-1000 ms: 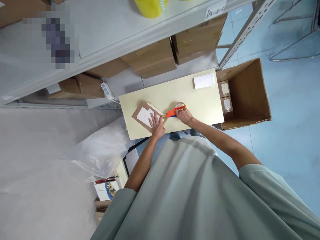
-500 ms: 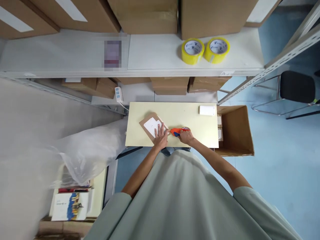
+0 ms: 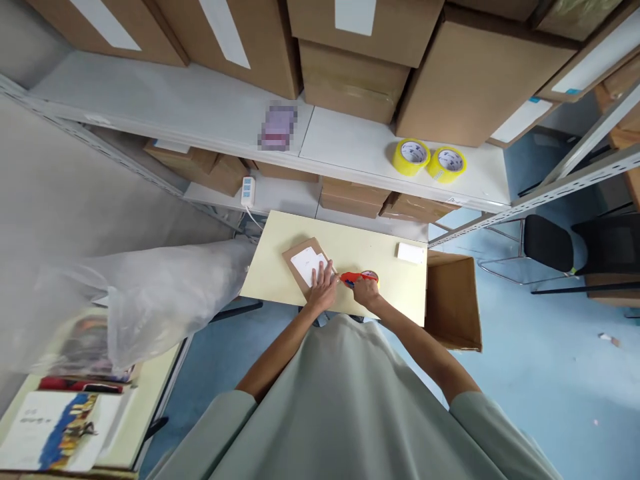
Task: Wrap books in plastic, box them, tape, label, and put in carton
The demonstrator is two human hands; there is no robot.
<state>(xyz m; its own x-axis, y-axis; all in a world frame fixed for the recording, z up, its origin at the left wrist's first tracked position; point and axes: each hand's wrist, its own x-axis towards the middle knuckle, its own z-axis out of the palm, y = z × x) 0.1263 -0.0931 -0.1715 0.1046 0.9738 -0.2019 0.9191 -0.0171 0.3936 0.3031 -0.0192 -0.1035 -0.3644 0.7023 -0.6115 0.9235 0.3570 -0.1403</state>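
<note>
A flat brown cardboard parcel (image 3: 295, 260) with white paper labels (image 3: 306, 265) lies tilted on the pale yellow table (image 3: 280, 230). My left hand (image 3: 323, 288) rests flat on its near right part, fingers spread over the labels. In my right hand (image 3: 367, 292) is an orange-red tape dispenser (image 3: 351, 278) loaded with a roll of tape (image 3: 371, 274). The dispenser's front end is at the parcel's right edge, close to my left fingertips. Whether tape is stuck to the parcel there is too small to tell.
A white box (image 3: 411, 253) sits at the table's far right. An open carton (image 3: 453, 300) stands beyond the right edge. Two yellow tape rolls (image 3: 430, 160) and large cartons (image 3: 350, 80) are on the shelf. Plastic sheeting (image 3: 185, 287) bulges at the left.
The camera view has turned and tilted, so shelf and table appear slanted. Both hands, the parcel and the tape dispenser keep nearly the same places relative to each other; the dispenser is turned slightly.
</note>
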